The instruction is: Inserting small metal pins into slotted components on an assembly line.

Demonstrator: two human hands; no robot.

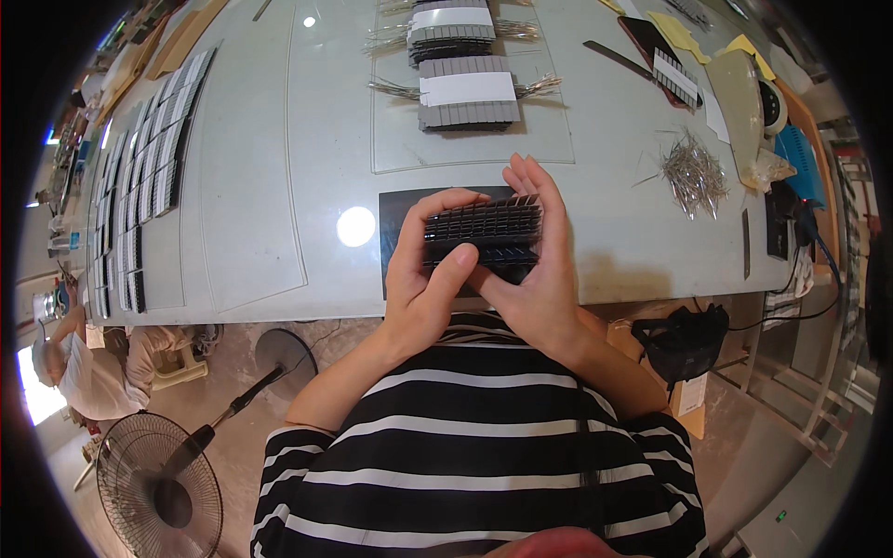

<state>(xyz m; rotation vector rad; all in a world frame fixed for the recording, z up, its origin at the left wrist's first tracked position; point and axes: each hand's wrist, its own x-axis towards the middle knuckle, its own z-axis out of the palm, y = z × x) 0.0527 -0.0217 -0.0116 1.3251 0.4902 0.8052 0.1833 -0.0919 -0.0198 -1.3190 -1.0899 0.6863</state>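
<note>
Between my two hands, over the near edge of the table, is a stack of thin black segmented plates with glossy ridged edges. My left hand wraps round its left end, thumb pressed on the front. On the other side, my right hand closes against the right end, with its upper fingers stretched upward and its thumb below the stack. Under them lies a dark mat, partly hidden by the hands. Farther off sits a bundle of grey segmented plates with a white paper band and thin silvery wires at both sides.
Another banded bundle stands behind. Long rows of black-and-white strips cover the left side. To the right are a heap of silvery wires, a dark flat ruler and a phone. A floor fan and a seated person are at lower left.
</note>
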